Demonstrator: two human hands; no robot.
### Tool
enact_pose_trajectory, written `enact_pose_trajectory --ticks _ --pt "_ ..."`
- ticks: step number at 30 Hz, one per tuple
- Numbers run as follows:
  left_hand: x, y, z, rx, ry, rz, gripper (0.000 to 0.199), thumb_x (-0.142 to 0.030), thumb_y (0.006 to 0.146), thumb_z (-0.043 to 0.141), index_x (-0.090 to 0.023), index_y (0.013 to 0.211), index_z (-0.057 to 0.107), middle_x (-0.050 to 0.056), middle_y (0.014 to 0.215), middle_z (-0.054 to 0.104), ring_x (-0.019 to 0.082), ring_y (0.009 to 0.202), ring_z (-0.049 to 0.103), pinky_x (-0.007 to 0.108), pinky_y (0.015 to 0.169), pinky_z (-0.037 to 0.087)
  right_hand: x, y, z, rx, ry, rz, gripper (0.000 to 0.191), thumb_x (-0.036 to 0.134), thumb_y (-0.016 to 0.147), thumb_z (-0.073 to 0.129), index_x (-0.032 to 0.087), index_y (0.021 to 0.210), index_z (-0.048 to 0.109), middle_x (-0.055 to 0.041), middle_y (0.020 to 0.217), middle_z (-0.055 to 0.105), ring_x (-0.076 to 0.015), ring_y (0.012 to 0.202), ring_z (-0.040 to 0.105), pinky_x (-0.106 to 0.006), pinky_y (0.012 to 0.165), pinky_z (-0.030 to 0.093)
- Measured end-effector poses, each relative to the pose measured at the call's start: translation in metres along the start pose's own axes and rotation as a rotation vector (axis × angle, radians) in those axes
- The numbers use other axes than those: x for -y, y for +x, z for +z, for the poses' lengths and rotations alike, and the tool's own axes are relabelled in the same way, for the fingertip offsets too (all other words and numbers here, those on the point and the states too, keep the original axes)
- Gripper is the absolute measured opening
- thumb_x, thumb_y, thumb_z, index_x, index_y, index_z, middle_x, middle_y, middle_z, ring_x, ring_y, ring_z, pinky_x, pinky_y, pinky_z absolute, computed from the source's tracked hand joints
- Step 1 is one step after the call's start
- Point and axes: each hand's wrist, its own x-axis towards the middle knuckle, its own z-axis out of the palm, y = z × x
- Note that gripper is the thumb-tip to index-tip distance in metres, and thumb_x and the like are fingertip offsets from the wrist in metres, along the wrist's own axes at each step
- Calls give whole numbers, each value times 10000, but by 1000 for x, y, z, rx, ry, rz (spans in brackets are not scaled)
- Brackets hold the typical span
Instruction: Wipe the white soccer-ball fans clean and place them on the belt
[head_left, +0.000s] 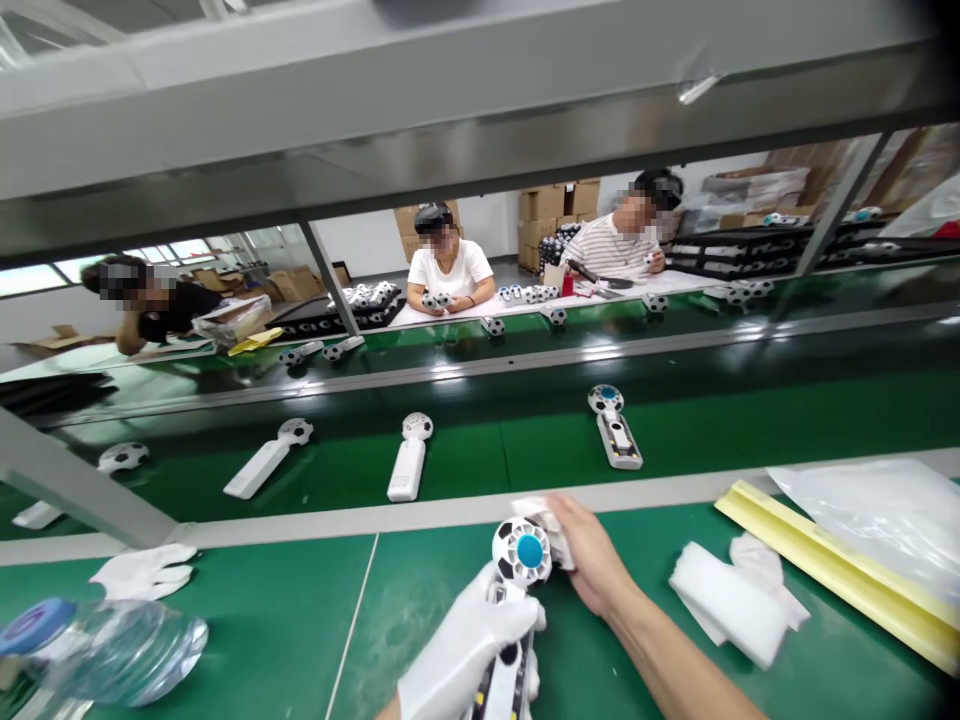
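The head view shows a green surface (285, 610) with two hands over it, near the middle of its near edge. The left hand (476, 630) has a white glove on, and its fingers are closed around the ball toy (523, 551), a long white thing with a round black and white top. A blue circle sits in the middle of that top, and the low end of the toy goes out of the picture. The right hand (592, 555) is bare, and its fingers are pinched shut on a white cloth (541, 515) right by the side of the round top. I cannot tell if the cloth touches it. By the left edge of the surface lies a clear bottle (127, 650) with a blue cap, and an empty white glove (142, 573) lies just past it, near the far edge. On the right side, a white block (739, 605) rests on a crumpled wipe (761, 560). A yellow strip (840, 580) slants from the far edge to the right edge, with a clear plastic sheet (892, 520) beside it. Past the far edge is a green belt (480, 440) with four more toys (407, 465) lying apart on it. Three people (450, 265) sit farther back, and the middle one holds ball things in both hands
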Motion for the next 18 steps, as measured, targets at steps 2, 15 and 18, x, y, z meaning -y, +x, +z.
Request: enact_pose_trajectory --ticks 2,15,18 --pt "-18 10 0 -39 19 23 466 -420 721 608 -179 1058 394 27 791 543 126 471 526 230 379 413 -1 -2 -11 -96 151 1 344 459 719 666 184 917 605 -31 905 662 -199 856 598 -279 741 463" --pt "-101 137 -75 -748 873 478 744 -276 737 602 -157 1374 238 113 1456 173 270 1353 48 372 1115 0 -11 -5 -25 -285 350 271 658 343 560 796 209 1132 498 -64 961 689 -279 908 638 -295 644 549" --pt "-99 129 -110 -841 910 310 867 -147 615 667 -108 1350 210 221 1372 265 403 1295 148 550 1049 86 -4 -9 -18 -203 393 250 639 355 564 806 204 1111 513 -53 935 694 -276 878 645 -281 609 543"
